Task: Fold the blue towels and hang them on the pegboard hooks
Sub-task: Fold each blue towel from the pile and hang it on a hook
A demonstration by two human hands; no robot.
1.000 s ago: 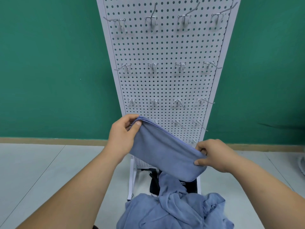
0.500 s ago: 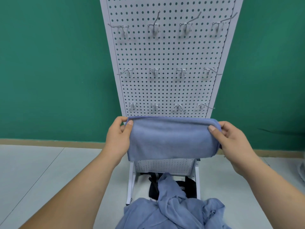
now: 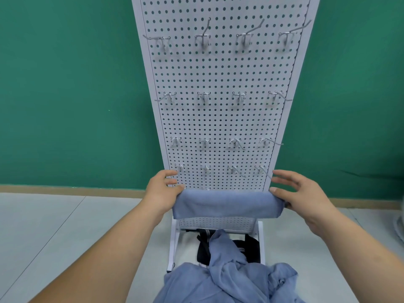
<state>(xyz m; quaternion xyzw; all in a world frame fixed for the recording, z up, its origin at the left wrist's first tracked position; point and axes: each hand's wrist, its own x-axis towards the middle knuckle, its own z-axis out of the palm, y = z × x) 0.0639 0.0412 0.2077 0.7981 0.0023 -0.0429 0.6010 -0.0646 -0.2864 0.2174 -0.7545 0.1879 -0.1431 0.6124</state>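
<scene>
I record that the folded blue towel [image 3: 227,204], gripped at both ends a moment ago, now lies draped low on the pegboard [image 3: 218,119] (what carries it is hidden), left hand [image 3: 161,191] and right hand [image 3: 299,193] relaxed, thumbs merely touching its ends, so I judge it hung, with the crumpled towel pile [image 3: 229,281] pending.

A single wide-angle view comes from the person's head, facing forward and tilted down. Both forearms [image 3: 98,259] run in from the bottom edge, so the left hand [image 3: 160,193] and right hand [image 3: 303,195] sit near the lens, low in the middle. Just beyond the fingertips [image 3: 278,172] stands the pegboard [image 3: 218,119], seen front-on and running up past the top edge. Behind it a green wall [image 3: 65,95] spans the frame. Below the fingers, nearest the camera, lies a heap of blue cloth [image 3: 229,278] on the floor [image 3: 65,226].
</scene>
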